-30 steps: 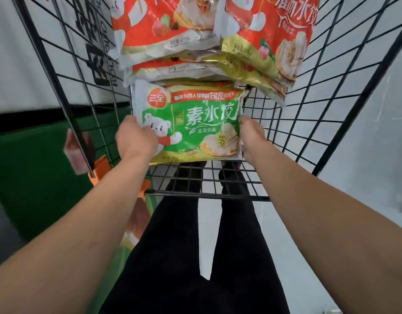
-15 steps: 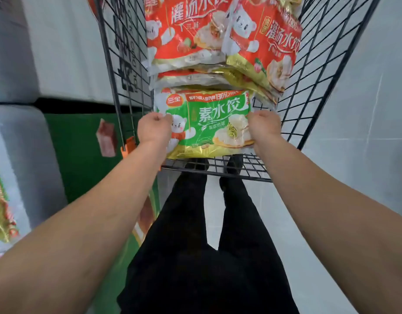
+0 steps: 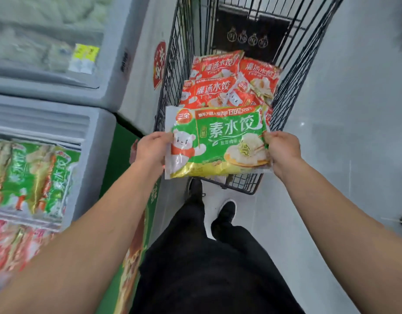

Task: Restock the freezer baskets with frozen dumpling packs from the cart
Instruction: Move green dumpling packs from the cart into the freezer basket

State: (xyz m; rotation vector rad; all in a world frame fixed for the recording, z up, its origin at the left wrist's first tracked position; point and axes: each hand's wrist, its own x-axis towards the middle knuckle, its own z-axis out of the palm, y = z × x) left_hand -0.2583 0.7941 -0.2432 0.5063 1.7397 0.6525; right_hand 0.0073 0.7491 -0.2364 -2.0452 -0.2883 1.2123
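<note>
A green dumpling pack is held flat above the near end of the black wire cart. My left hand grips its left edge and my right hand pinches its right edge. Several red dumpling packs lie piled in the cart behind it. At the left, the open freezer holds green packs and red packs, blurred.
A second chest freezer with a closed glass lid stands further back on the left. The freezer's green front panel is beside my left arm. My legs and black shoes stand on the pale tiled floor behind the cart.
Both hands have lifted the green pack up off the cart's pile and toward me. The view has tilted back, bringing the freezers on the left into sight.
</note>
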